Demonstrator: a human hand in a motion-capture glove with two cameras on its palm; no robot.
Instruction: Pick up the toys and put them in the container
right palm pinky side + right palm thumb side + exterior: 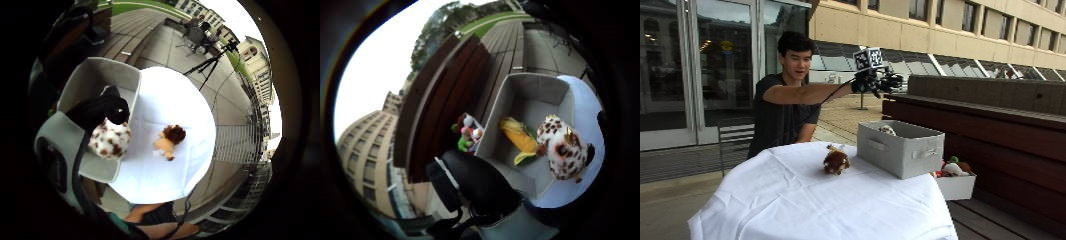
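The gloved right hand hangs high above the grey fabric bin with its fingers spread and relaxed, holding nothing. Far below it a white plush toy with brown spots shows at the bin's mouth, near the wall on the person's side. Whether it rests on what is inside or is in the air cannot be told. The thumb-side palm view shows a yellow and green soft toy lying on the bin's floor beside the spotted one. The toy left outside is a small brown plush animal, which sits on the white tablecloth near the bin's end wall but apart from it. It looks light, soft and squashy, with a furry surface that should not slip and nothing breakable about it. Curling the fingers round its rounded body from above would likely serve better than pinching a limb or its tuft of darker fur, from which it might dangle and swing. The bin is open-topped and wide, so dropping the toy in should need little aiming. Beyond the bin, on the wooden bench, stands a small white box holding more small toys.
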